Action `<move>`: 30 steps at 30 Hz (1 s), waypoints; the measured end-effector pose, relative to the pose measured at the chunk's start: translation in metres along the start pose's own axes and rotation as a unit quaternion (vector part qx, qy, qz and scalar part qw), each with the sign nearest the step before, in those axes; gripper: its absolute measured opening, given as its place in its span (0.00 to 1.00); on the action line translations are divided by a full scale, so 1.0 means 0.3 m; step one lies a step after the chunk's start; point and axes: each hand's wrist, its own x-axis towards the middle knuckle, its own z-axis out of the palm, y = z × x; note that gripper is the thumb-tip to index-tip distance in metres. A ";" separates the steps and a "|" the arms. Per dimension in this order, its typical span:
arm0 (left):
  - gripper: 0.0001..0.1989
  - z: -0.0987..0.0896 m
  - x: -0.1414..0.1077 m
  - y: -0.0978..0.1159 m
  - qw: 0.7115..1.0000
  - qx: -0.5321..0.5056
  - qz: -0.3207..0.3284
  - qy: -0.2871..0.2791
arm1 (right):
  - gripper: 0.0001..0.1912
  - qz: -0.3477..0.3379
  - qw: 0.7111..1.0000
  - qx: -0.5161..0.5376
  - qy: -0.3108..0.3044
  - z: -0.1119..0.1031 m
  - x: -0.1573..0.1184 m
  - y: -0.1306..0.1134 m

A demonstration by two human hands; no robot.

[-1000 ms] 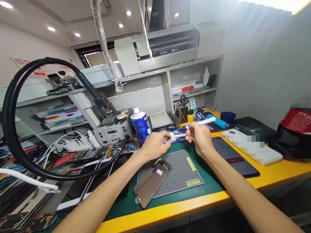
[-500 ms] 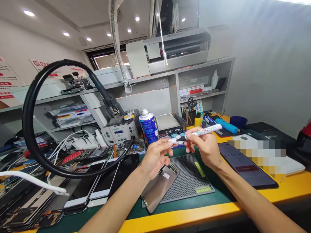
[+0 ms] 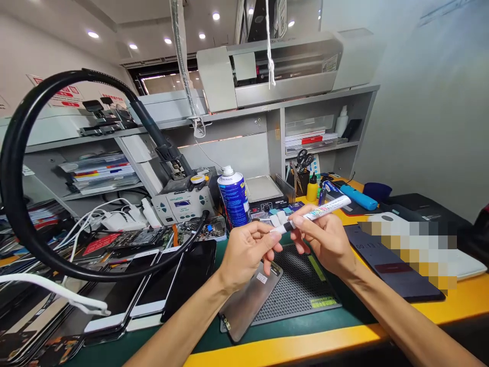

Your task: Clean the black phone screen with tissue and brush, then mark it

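Observation:
Between my hands, above the mat, is a white marker pen (image 3: 328, 206) with coloured print and a black collar. My right hand (image 3: 326, 234) grips its barrel, which slants up to the right. My left hand (image 3: 248, 250) pinches the white cap (image 3: 280, 229) at the lower left end, right against the black collar. Whether the cap is fully seated I cannot tell. Below my hands a greyish phone screen panel (image 3: 254, 306) with a small white label lies partly on the grey perforated mat (image 3: 294, 300).
A blue spray can (image 3: 233, 201) stands behind my left hand, beside a hot-air station (image 3: 183, 204) with a looping black hose (image 3: 15, 224). Several phones (image 3: 191, 275) lie left. At right are a dark phone (image 3: 397, 270), a yellow bottle (image 3: 312, 188) and a blue tool (image 3: 361, 196).
My left hand has moved up and right with the cap, which now meets the pen's black collar more closely. The camera view has shifted slightly.

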 end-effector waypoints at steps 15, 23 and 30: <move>0.18 -0.068 0.038 0.018 0.975 0.211 0.061 0.033 | 0.24 0.093 0.990 -0.037 0.096 -0.004 0.069 0.022; 0.14 -0.132 0.033 -0.024 0.854 0.517 0.054 -0.010 | 0.13 0.124 0.919 -0.346 0.145 -0.119 0.102 0.067; 0.19 -0.129 -0.018 0.024 0.778 0.627 0.035 -0.027 | 0.14 0.138 0.826 -0.539 0.086 -0.134 0.101 0.091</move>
